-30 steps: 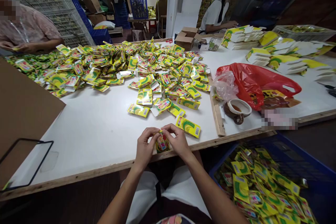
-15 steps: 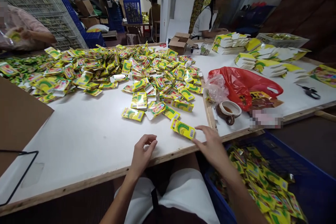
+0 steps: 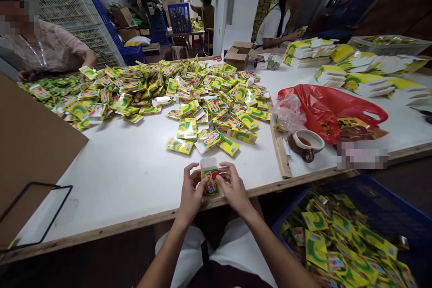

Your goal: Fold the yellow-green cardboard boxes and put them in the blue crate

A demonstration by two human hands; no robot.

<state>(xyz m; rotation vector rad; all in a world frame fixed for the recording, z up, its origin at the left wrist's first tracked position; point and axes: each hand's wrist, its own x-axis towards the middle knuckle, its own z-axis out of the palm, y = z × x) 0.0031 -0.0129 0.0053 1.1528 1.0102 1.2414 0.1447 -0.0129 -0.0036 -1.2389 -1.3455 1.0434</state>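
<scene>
Together, left grip [image 3: 193,192] and right grip [image 3: 235,189] clasp one small box [image 3: 211,183] — one pale flap [image 3: 209,163] open.

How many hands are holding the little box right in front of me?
2: the left hand on the left side of the little box, the right hand on its right.

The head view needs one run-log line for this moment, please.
left hand: holding carton | right hand: holding same carton | white flap: extended at far end | carton pile: beyond, on table | blue crate: below right
</scene>
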